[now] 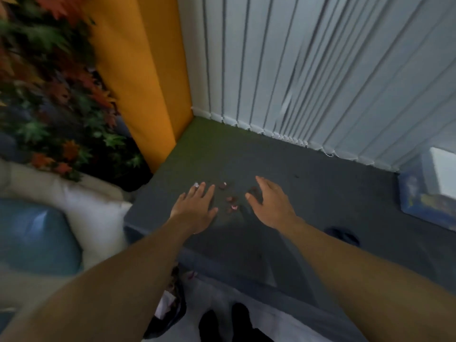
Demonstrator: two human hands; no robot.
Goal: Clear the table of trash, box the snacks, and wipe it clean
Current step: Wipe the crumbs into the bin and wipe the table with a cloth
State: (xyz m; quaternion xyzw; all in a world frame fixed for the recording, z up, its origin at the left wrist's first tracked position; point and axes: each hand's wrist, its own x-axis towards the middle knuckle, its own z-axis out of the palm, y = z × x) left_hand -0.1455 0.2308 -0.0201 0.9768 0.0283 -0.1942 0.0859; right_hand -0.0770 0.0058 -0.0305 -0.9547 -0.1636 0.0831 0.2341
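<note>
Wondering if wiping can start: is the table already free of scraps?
No, several reddish scraps lie on the table between the left hand and right hand.

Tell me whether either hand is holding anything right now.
Nothing is held: the left hand and right hand are both open on either side of the scraps on the table.

A person is stretching both bare arms across a dark grey tabletop (pixel 320 193). The left hand (pixel 195 208) is lying flat with fingers straight, and the right hand (pixel 269 206) is tilting on edge with fingers extended. A scatter of small reddish-brown scraps (pixel 230 199) is lying between them. A tiny white scrap (pixel 196 185) is sitting at the left fingertips. A blue printed box (pixel 424 196) is resting at the table's right end, and white vertical blinds (pixel 320 70) are hanging behind. A white cushion (pixel 93 213) is lying beside a blue cushion (pixel 37 238) on the left.
</note>
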